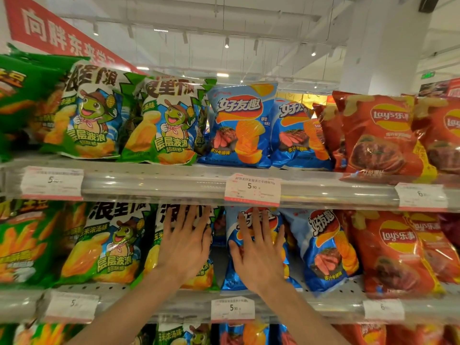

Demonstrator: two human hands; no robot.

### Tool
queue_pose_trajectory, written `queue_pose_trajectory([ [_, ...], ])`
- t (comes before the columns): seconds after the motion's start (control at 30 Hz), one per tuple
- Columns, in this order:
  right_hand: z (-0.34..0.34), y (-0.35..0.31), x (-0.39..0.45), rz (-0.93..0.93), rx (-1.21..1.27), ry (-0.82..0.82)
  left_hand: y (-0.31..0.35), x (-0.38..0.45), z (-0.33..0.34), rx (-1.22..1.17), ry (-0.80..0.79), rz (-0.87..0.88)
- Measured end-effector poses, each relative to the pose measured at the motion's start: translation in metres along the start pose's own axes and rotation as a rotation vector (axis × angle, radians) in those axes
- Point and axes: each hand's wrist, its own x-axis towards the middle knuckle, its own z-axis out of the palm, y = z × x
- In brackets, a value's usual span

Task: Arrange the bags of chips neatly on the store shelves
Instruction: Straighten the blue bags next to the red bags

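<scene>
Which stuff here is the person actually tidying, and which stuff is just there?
Part of the job:
- left hand, flat on a green chip bag
- right hand, flat on a blue chip bag
- the other green, blue and red bags on the shelves

Just there:
- price tag
- red banner
- white pillar
</scene>
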Motion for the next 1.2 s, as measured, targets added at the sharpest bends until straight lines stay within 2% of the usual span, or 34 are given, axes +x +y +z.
queue_pose_trajectory([
  [0.17,-0.002,-0.001,0.0,-0.01,0.048,-0.013,0.001,0.0,0.0,0.0,0.006,-0.012],
  [0.3,-0.016,0.009,-0.002,-0.066,0.217,-0.011,0.0,-0.002,-0.002,-0.015,0.039,-0.003],
  [0.37,-0.029,0.022,-0.001,-0.086,0.273,0.05,0.004,-0.004,-0.007,-0.065,0.081,0.001],
  [0.43,-0.043,0.044,0.001,-0.068,0.294,0.181,0.015,-0.005,-0.013,-0.158,0.131,0.005],
  [0.53,-0.057,0.089,0.003,0.042,0.253,0.32,0.045,-0.007,-0.022,-0.383,0.149,0.021],
  [0.63,-0.061,0.134,0.001,0.224,0.212,0.293,0.078,-0.008,-0.028,-0.595,0.055,0.051],
  [0.7,-0.06,0.158,-0.003,0.302,0.276,0.216,0.102,-0.006,-0.029,-0.719,-0.03,0.065],
  [0.8,-0.054,0.173,-0.009,0.353,0.368,0.028,0.139,0.001,-0.03,-0.956,-0.249,-0.047],
  [0.87,-0.048,0.172,-0.011,0.352,0.367,-0.024,0.16,0.009,-0.028,-1.083,-0.386,-0.109],
  [0.93,-0.045,0.169,-0.011,0.359,0.348,-0.07,0.172,0.014,-0.024,-1.175,-0.446,-0.145],
  [1.2,-0.064,0.172,-0.002,0.373,0.565,0.017,0.175,0.021,-0.014,-1.297,-0.525,-0.138],
])
